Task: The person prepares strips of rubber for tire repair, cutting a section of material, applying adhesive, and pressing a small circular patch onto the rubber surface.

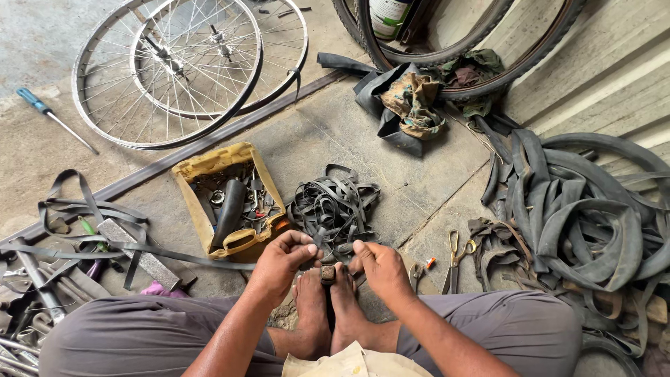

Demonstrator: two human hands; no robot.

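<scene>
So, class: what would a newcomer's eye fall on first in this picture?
Probably the left hand and right hand at bottom centre, pinching a small dark rubber piece above the bare feet. Then the bare bicycle rims top left, and the heap of black inner tubes at right.

Both forearms reach forward between the knees. Left hand [283, 260] and right hand [377, 265] pinch with curled fingers, close together above the bare feet [328, 307].
</scene>
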